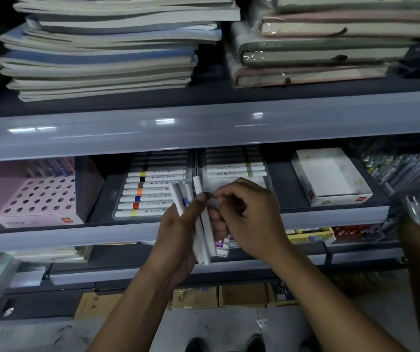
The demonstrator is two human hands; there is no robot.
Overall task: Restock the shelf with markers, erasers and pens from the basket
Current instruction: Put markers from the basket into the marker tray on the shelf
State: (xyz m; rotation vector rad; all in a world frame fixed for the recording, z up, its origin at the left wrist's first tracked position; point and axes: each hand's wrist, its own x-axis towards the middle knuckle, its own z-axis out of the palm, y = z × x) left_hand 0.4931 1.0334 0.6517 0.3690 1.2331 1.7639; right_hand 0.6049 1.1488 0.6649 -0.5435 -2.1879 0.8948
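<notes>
A: Left hand [178, 232]?
B: Curled round a bunch of white markers [202, 219], held upright in front of the middle shelf [76, 237]. One with a blue band among them.

A: Right hand [248, 219]?
B: Close against the left, fingers bent toward the bunch, fingertips touching near the top of the tallest marker. Pinching or only touching: cannot tell.

A: Behind the hands?
B: Two clear trays on the middle shelf. Left tray [150, 191] holding white acrylic markers laid flat, bands of yellow, black, brown, orange, blue and red. Right tray [234, 166] partly filled, a few markers at the back, bare space at the front just behind the hands.

A: Elsewhere on that shelf?
B: Pink box with round holes [38, 196] to the left, open white box [330, 176] to the right, packed pens [404, 166] at the far right.

A: Above?
B: Stacked notebooks [102, 52], wrapped journals [318, 47] beside them.

A: Below?
B: Cardboard boxes [193, 298] on the floor, shoe tips [229, 344] at the bottom edge. Blurred hand [419, 224] at the right edge.
</notes>
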